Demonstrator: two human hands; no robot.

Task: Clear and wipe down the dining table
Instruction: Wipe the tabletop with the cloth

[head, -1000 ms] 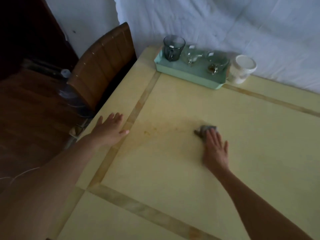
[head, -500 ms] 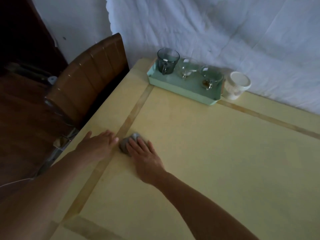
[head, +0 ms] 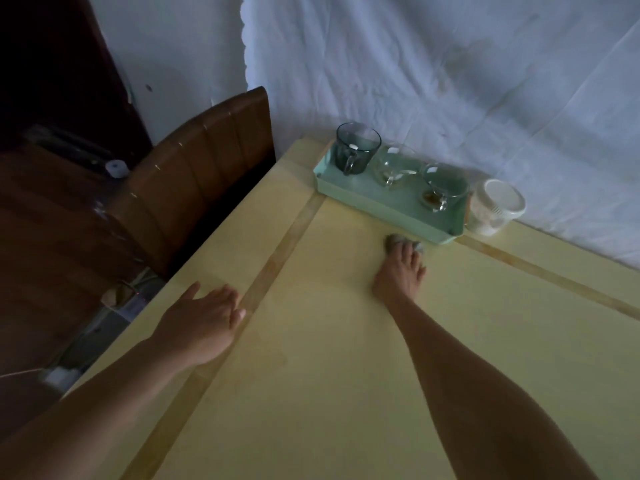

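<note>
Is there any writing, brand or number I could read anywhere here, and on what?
No text can be read anywhere in this view.
On the dark glass mug: a small white patch, perhaps a sticker, too small to read.
On the white ribbed cup: only faint vertical marks, no letters to make out.

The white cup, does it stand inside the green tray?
No, the white cup stands on the table, just outside the green tray.

Left grip [head: 204, 320] and right grip [head: 398, 275] — both bare, on bare forearms [head: 467, 393].
</note>
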